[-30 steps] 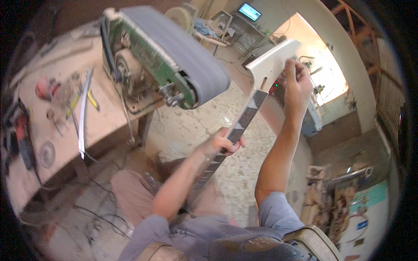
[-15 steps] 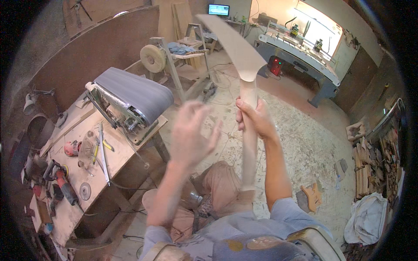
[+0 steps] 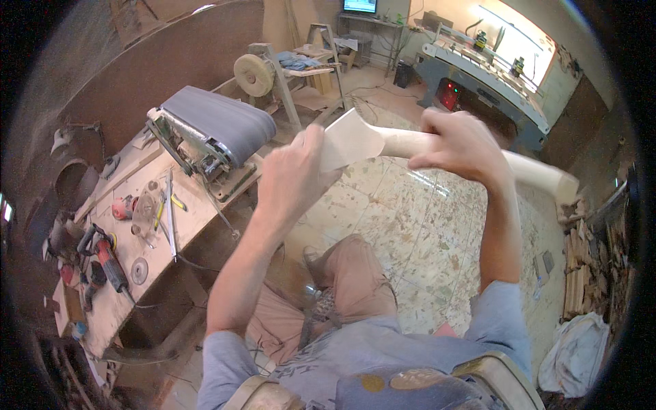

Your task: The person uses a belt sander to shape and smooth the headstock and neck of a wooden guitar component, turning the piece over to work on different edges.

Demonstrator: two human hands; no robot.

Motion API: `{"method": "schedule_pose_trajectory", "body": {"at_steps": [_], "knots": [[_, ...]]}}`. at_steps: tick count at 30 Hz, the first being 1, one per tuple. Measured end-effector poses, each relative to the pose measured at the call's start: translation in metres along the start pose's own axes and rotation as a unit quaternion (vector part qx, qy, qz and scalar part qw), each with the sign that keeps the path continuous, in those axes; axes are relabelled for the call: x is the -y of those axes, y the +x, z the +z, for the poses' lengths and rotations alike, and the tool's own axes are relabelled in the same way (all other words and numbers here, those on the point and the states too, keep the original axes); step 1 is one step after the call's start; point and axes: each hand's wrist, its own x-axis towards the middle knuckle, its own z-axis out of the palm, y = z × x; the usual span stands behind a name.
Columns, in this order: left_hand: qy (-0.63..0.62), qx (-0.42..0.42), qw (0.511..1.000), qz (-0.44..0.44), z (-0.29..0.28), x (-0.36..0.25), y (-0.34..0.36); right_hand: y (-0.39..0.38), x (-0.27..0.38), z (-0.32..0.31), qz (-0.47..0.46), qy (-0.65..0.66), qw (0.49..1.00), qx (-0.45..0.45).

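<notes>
A pale wooden paddle-shaped piece, with a broad blade and a long round handle, is held up in front of me, almost level. My left hand is closed on the blade at its left end and hides much of it. Around the handle, near its middle, my right hand is wrapped. The handle's butt sticks out to the right and looks slightly blurred. Just left of my left hand, apart from it, is a belt sander with a wide grey belt.
The sander stands on a wooden bench bearing a red-and-black angle grinder, a metal disc and yellow-handled pliers. A round buffing wheel stands behind. A large machine table is far right. Wood scraps pile up at right.
The wooden piece has swung from upright to nearly level, its handle end now pointing right. My left hand, empty and blurred before, has taken hold of the blade. My right hand has moved right.
</notes>
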Motion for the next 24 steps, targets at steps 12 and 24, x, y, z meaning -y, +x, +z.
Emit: {"method": "schedule_pose_trajectory", "body": {"at_steps": [12,24], "knots": [[-0.253,-0.026,0.927,-0.277,0.053,-0.025,-0.068,0.079,0.041,0.067,-0.115,0.735,0.549,-0.381],[-0.558,-0.073,0.777,-0.283,0.067,0.005,-0.074,0.183,0.118,0.028,-0.147,0.652,0.713,-0.214]]}}
